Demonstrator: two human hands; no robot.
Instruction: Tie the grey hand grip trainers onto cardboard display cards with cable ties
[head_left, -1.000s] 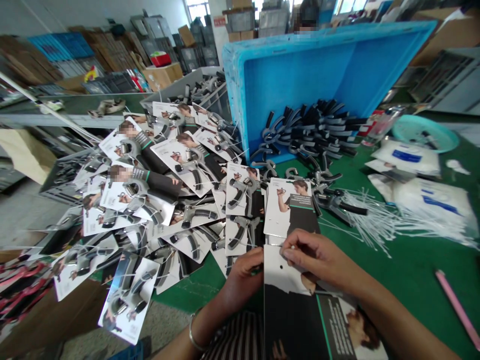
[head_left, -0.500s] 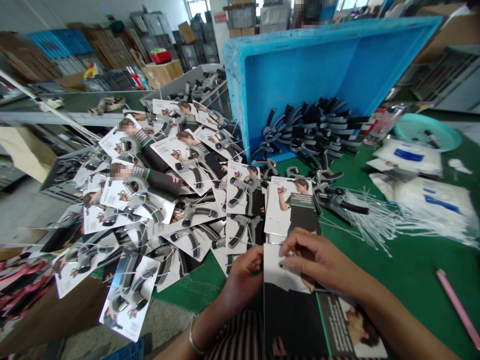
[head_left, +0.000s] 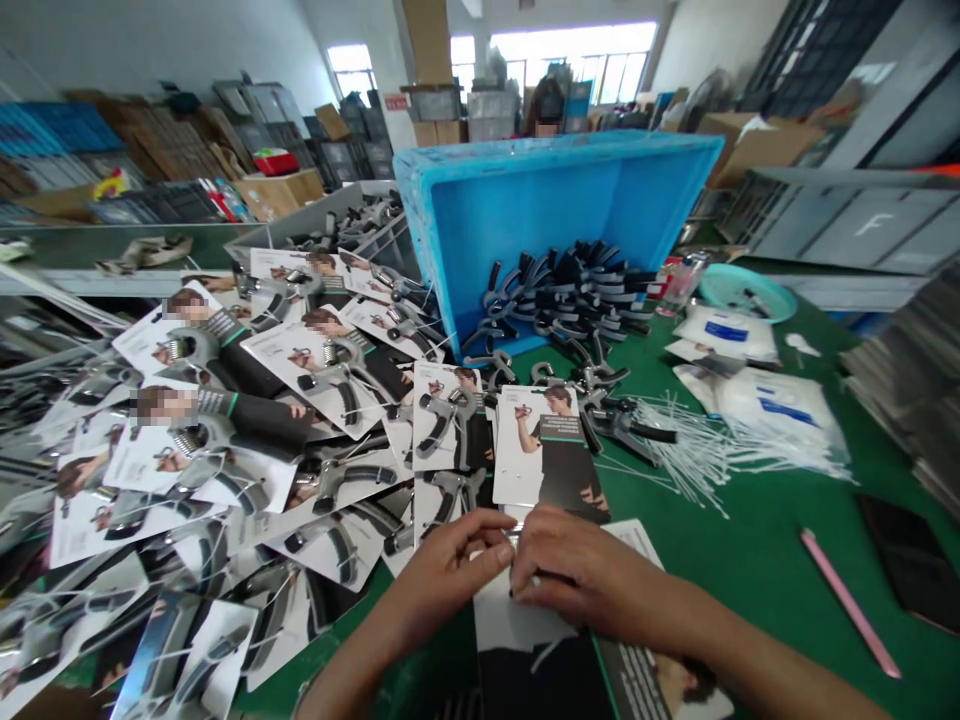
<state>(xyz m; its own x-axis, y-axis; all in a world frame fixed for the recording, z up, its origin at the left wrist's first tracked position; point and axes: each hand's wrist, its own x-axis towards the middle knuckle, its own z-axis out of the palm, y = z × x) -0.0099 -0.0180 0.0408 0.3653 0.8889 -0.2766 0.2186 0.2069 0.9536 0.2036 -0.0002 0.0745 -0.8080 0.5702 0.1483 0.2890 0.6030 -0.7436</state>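
A printed backing card [head_left: 536, 685] with a white upper part and a dark lower part lies in front of me, under both hands. My left hand [head_left: 457, 555] is at the card's upper left corner, its thumb and fingers closed on the edge. Against it, my right hand [head_left: 574, 575] presses curled fingertips onto the white part; what they pinch is hidden. A bit of shiny metal shows between the hands. Just beyond lies a stack of similar cards [head_left: 517, 445]. To its left, hand grips [head_left: 450, 410] are fastened on cards with white ties.
Carded hand grips [head_left: 217, 450] are heaped at left. Behind, a tipped blue crate [head_left: 465, 215] holds loose hand grips [head_left: 577, 290]. White cable ties [head_left: 690, 455], plastic bags [head_left: 787, 405], a turquoise dish [head_left: 780, 305], a pink pen-like stick [head_left: 847, 600] and a dark phone [head_left: 911, 555] lie right.
My view has tilted up and swung right. My left hand has moved up the card, close to my right hand, whose fingers have curled in more tightly.
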